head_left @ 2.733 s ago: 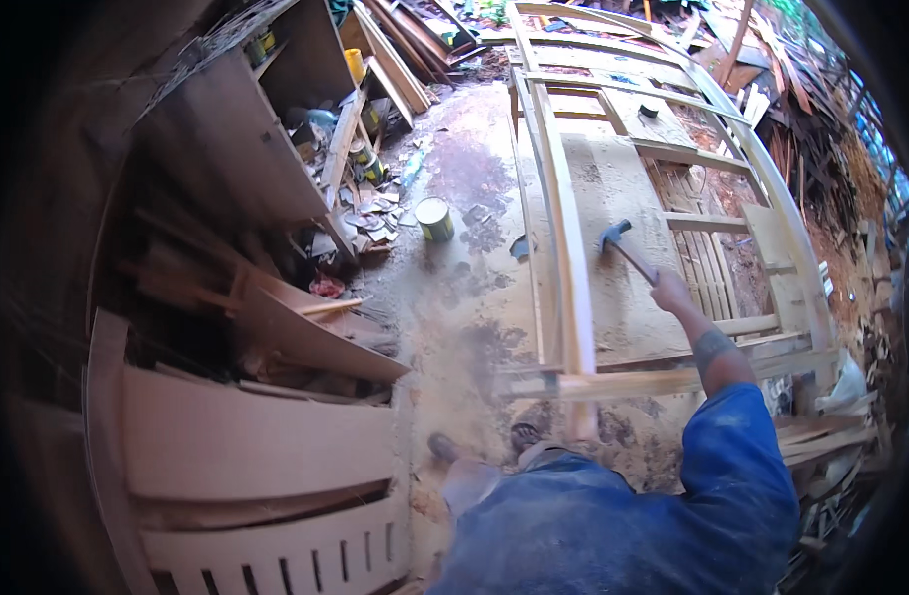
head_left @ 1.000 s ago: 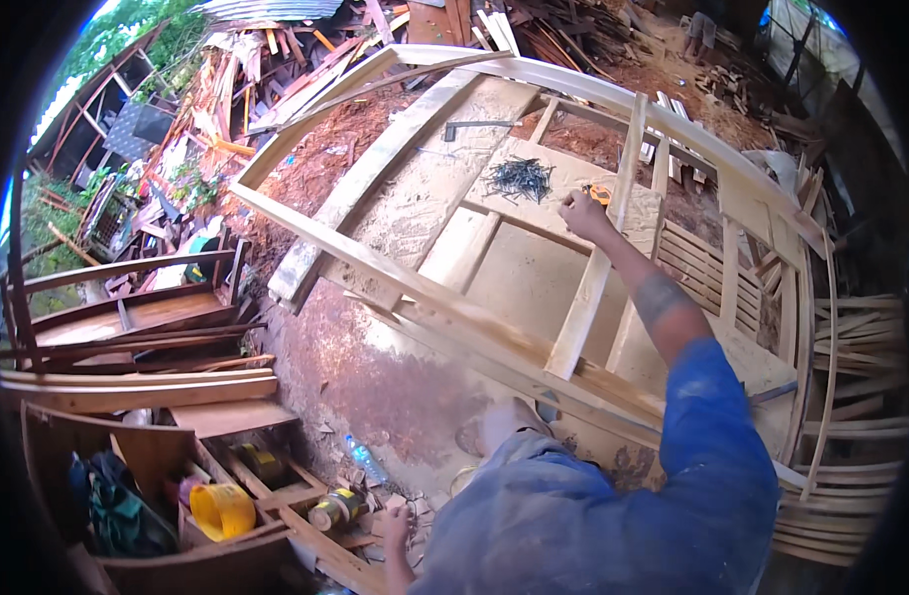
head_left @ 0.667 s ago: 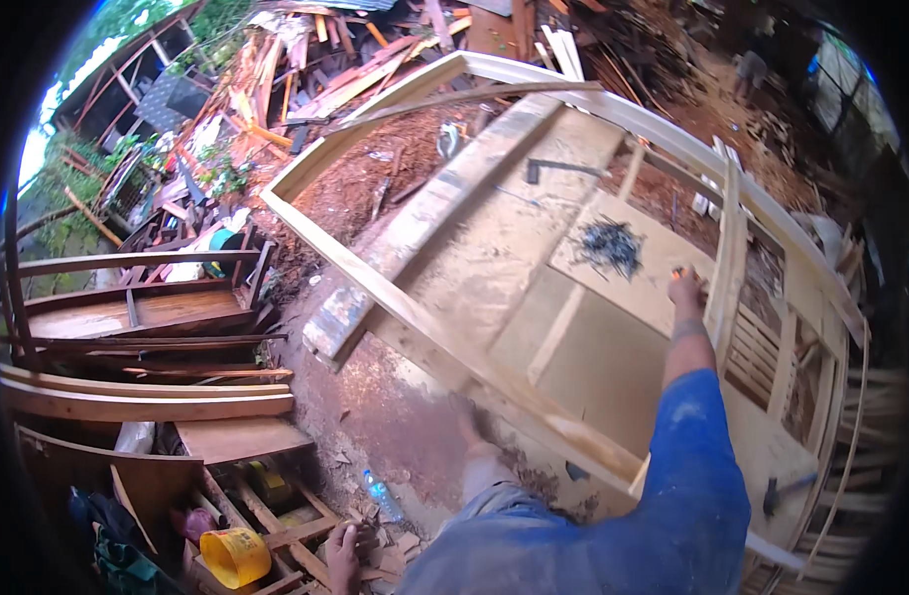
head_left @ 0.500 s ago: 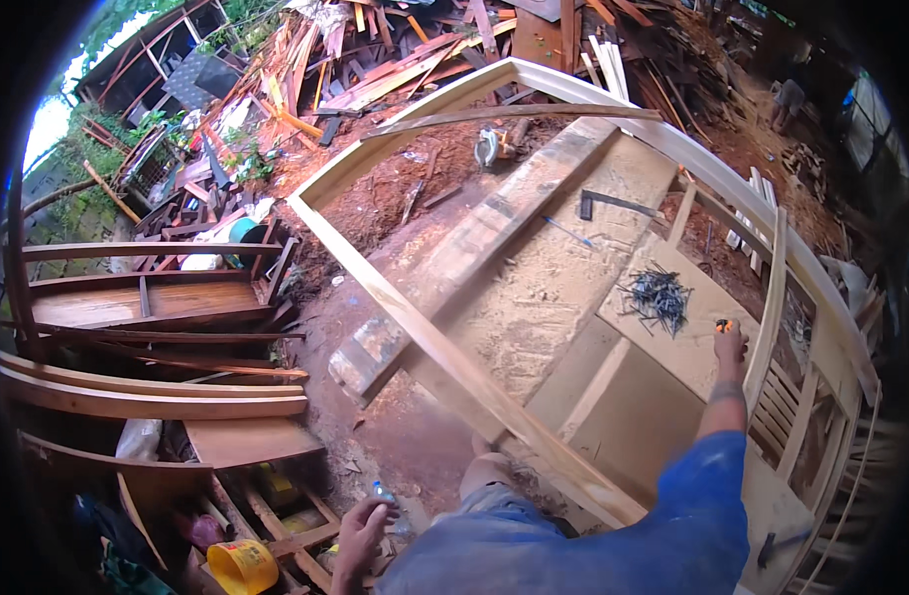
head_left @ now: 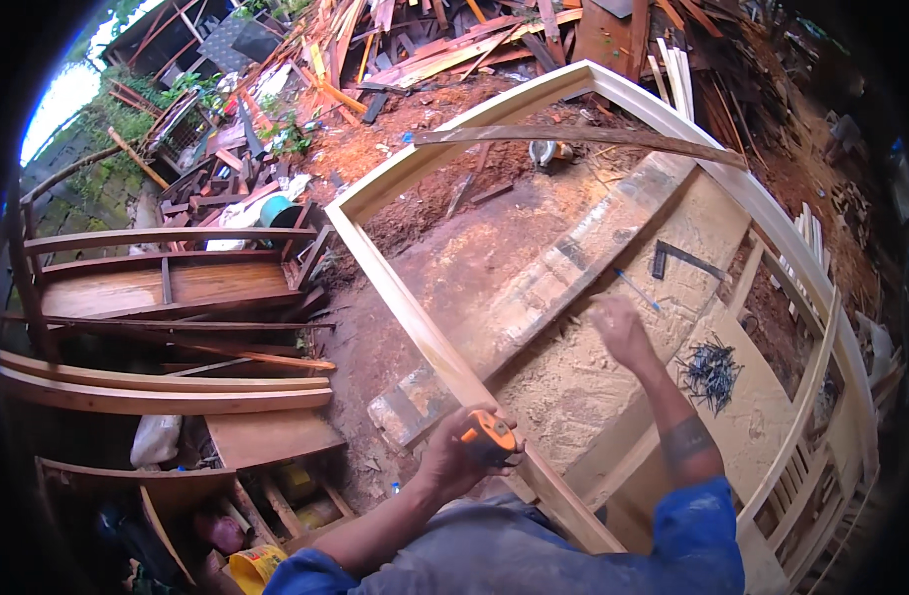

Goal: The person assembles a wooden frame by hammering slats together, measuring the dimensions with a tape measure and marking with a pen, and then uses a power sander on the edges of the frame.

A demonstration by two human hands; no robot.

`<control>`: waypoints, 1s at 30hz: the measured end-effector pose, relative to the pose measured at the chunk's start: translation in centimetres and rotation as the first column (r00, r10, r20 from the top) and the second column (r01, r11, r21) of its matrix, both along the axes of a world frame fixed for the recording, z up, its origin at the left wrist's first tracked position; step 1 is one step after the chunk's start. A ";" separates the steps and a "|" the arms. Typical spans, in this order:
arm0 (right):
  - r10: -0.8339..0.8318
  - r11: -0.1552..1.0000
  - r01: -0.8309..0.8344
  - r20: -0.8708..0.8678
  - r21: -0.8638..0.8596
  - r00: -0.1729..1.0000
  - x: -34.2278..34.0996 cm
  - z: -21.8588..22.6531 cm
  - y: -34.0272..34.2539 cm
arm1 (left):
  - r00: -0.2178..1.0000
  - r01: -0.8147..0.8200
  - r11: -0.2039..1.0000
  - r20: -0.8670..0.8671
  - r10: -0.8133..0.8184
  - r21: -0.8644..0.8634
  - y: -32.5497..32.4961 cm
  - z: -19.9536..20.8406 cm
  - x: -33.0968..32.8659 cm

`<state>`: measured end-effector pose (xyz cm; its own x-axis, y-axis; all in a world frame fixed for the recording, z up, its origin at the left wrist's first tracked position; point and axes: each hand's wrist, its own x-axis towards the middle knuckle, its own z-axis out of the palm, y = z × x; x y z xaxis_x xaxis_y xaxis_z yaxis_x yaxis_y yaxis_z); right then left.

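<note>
My left hand (head_left: 452,464) is closed around an orange and black tape measure (head_left: 493,434), right at the near rail of a pale wooden frame (head_left: 424,339). My right hand (head_left: 621,332) reaches forward over a sawdust-covered board (head_left: 548,382) inside the frame. Its fingers are smeared by motion, so I cannot tell whether they grip anything. Just beyond it lies a thin blue pen-like stick (head_left: 637,289). Farther right, a dark carpenter's square (head_left: 687,260) rests on the board. A heap of dark nails (head_left: 709,375) sits to the right of my forearm.
A loose brown strip (head_left: 583,136) lies across the frame's far end. Beyond it, a power tool (head_left: 547,153) sits on red soil near piled scrap wood (head_left: 444,59). Stacked planks (head_left: 167,387) and a yellow bucket (head_left: 256,567) stand at left. A thick plank (head_left: 534,297) runs under the frame.
The tape measure has passed from my right hand to my left. My left hand has risen to the near rail; my right hand has swung left and forward from beside the nails. The view has shifted.
</note>
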<state>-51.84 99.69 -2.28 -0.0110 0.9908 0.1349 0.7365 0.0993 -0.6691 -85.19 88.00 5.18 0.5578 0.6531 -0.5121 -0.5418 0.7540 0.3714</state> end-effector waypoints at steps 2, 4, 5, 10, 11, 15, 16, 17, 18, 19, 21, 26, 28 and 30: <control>-0.376 0.927 0.325 0.419 0.189 0.827 5.5 -6.4 2.0 | 0.996 -0.058 0.997 -0.068 0.055 -0.052 -0.3 -0.2 -2.5; -0.363 0.926 0.351 0.573 0.138 0.734 9.3 -10.5 3.2 | 0.984 -0.123 0.979 -0.148 0.099 -0.165 -1.1 -0.3 -5.9; -0.338 0.936 0.328 0.573 0.125 0.747 9.3 -11.2 3.7 | 0.980 -0.149 0.973 -0.155 0.122 -0.175 -1.4 0.4 -7.3; -0.364 0.924 0.335 0.683 0.182 0.633 8.9 -11.7 5.6 | 0.987 -0.145 0.986 -0.088 0.138 -0.083 -3.0 1.3 -14.3; -0.364 0.925 0.330 0.686 0.188 0.630 8.5 -11.7 5.5 | 0.991 -0.124 0.992 -0.051 0.122 -0.033 -2.9 1.3 -15.6; -0.239 0.960 0.272 0.702 0.067 0.671 8.2 -11.3 5.2 | 1.000 0.021 1.000 0.003 -0.021 0.018 -0.9 -0.4 -20.6; -0.238 0.955 0.290 0.744 0.062 0.624 7.8 -11.2 5.6 | 0.995 0.073 0.997 0.066 -0.072 -0.015 -0.3 -1.3 -22.1; -0.233 0.949 0.311 0.782 0.053 0.578 7.5 -11.6 5.9 | 0.994 0.069 0.997 0.083 -0.067 -0.017 0.0 -2.7 -23.5; -0.229 0.950 0.308 0.792 0.055 0.565 7.6 -11.6 6.4 | 0.998 0.054 0.998 -0.021 -0.054 -0.012 0.1 -4.5 -24.9; -0.306 0.912 0.395 0.820 0.107 0.484 8.7 -12.3 6.7 | 0.990 0.055 0.998 -0.131 -0.055 -0.002 0.9 -5.4 -26.6; -0.369 0.863 0.482 0.837 0.148 0.405 5.7 -11.9 6.5 | 0.990 0.099 0.992 0.112 -0.090 -0.074 3.7 -3.1 -30.4; -0.751 0.383 0.922 0.561 -0.062 0.349 2.6 -5.8 0.2 | 0.987 0.058 0.992 0.144 -0.074 0.112 10.0 -1.1 -39.0; -0.859 0.469 0.882 0.254 0.040 0.445 -0.7 -5.3 -1.8 | 0.986 0.077 0.963 0.125 -0.113 0.258 12.4 0.9 -41.2; -0.769 0.639 0.769 -0.019 -0.015 0.639 -15.5 1.3 3.1 | 0.983 0.158 0.956 0.056 -0.177 0.248 13.7 0.1 -44.4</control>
